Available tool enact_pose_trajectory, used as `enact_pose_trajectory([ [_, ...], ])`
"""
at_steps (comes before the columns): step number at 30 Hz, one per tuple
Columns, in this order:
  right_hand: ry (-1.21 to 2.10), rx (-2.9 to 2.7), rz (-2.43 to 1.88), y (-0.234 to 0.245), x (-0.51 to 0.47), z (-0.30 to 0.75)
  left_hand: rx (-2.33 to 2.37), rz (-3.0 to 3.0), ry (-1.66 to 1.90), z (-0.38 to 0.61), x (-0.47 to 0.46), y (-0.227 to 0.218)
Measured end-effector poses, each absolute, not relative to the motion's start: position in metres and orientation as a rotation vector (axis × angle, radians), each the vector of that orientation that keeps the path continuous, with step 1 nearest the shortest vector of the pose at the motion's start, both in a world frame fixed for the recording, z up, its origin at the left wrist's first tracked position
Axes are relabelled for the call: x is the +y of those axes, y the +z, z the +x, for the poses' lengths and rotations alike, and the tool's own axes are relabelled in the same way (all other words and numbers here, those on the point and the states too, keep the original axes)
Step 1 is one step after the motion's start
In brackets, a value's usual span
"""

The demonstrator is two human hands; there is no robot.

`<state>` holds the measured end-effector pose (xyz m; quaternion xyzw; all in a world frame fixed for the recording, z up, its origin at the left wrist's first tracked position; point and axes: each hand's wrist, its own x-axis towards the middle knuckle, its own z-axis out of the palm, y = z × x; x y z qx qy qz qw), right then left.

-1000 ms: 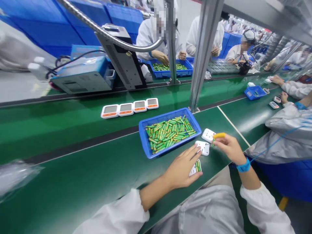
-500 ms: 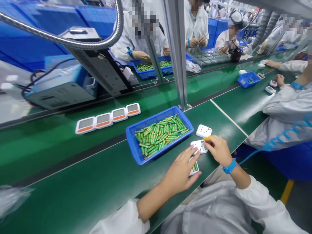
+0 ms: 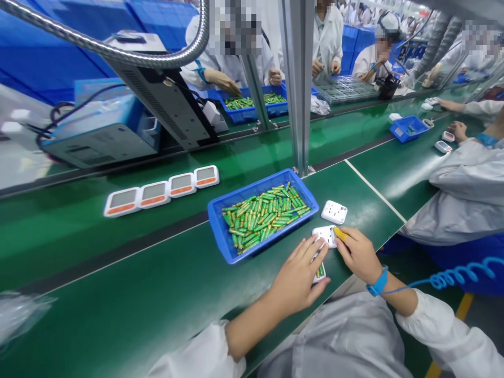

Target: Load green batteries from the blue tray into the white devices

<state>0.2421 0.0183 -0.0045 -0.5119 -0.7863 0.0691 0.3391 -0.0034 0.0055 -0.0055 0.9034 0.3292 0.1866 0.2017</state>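
Note:
My left hand is curved over a white display unit, thumb at its near edge, fingers across it. Green batteries show in that unit's open back; the rest is under my fingers. Directly beyond lies a second white unit, back side up, touched by my left fingertips. My right hand, wearing a yellow finger cot and a blue wrist strap, is closed at this unit's right end and covers its battery compartment. A third white unit lies face down just past it.
A blue bin full of green batteries stands left of the units. Four-sided screens with orange strips, several in a row, lie on the far green belt. A metal post rises behind the bin. Co-workers sit opposite and at right.
My right hand has lowered its yellow-covered finger onto the second unit's compartment, where green showed before. The row of screens has slid left along the belt. My left hand stays over its unit.

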Motion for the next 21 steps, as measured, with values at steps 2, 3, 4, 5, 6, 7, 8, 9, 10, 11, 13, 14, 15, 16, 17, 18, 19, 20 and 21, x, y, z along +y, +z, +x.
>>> enact_pose_trajectory([
  [2, 0.149, -2.084, -1.336, -0.005, 0.013, 0.242, 0.923, 2.527, 0.511, -0.003, 0.005, -0.005],
  [3, 0.146, -2.099, -1.343, -0.004, 0.011, 0.242, 0.925, 2.529, 0.506, -0.003, 0.005, -0.004],
  [4, 0.147, -2.11, -1.35, -0.004, 0.008, 0.242, 0.927, 2.53, 0.504, -0.003, 0.005, -0.004],
  [5, 0.154, -2.118, -1.355, -0.003, 0.006, 0.242, 0.927, 2.528, 0.508, -0.003, 0.005, -0.003],
  [6, 0.166, -2.124, -1.356, -0.001, 0.005, 0.242, 0.925, 2.525, 0.515, -0.003, 0.006, -0.003],
  [7, 0.178, -2.127, -1.355, 0.001, 0.005, 0.243, 0.923, 2.521, 0.524, -0.003, 0.006, -0.003],
  [8, 0.19, -2.131, -1.351, 0.004, 0.006, 0.245, 0.921, 2.518, 0.533, -0.003, 0.006, -0.003],
  [9, 0.204, -2.135, -1.346, 0.008, 0.009, 0.246, 0.92, 2.517, 0.544, -0.003, 0.007, -0.003],
  [10, 0.222, -2.139, -1.336, 0.011, 0.015, 0.247, 0.92, 2.517, 0.555, -0.003, 0.007, -0.004],
  [11, 0.246, -2.147, -1.317, 0.015, 0.023, 0.247, 0.919, 2.517, 0.565, -0.003, 0.007, -0.005],
  [13, 0.298, -2.182, -1.243, 0.024, 0.049, 0.24, 0.916, 2.513, 0.585, -0.002, 0.008, -0.007],
  [14, 0.318, -2.22, -1.192, 0.028, 0.066, 0.233, 0.913, 2.511, 0.594, -0.002, 0.009, -0.009],
  [15, 0.326, -2.276, -1.141, 0.032, 0.084, 0.222, 0.91, 2.509, 0.602, -0.002, 0.009, -0.01],
  [16, 0.321, -2.351, -1.093, 0.037, 0.104, 0.208, 0.909, 2.507, 0.607, -0.002, 0.009, -0.011],
  [17, 0.3, -2.447, -1.056, 0.042, 0.123, 0.192, 0.909, 2.507, 0.613, -0.001, 0.009, -0.011],
  [18, 0.267, -2.558, -1.029, 0.046, 0.141, 0.174, 0.911, 2.507, 0.615, -0.001, 0.01, -0.011],
  [19, 0.221, -2.674, -1.011, 0.052, 0.157, 0.157, 0.912, 2.507, 0.616, -0.001, 0.01, -0.011],
  [20, 0.159, -2.777, -1.019, 0.057, 0.17, 0.141, 0.912, 2.507, 0.612, -0.001, 0.01, -0.011],
  [21, 0.097, -2.87, -1.039, 0.062, 0.18, 0.127, 0.91, 2.507, 0.608, -0.001, 0.01, -0.011],
])
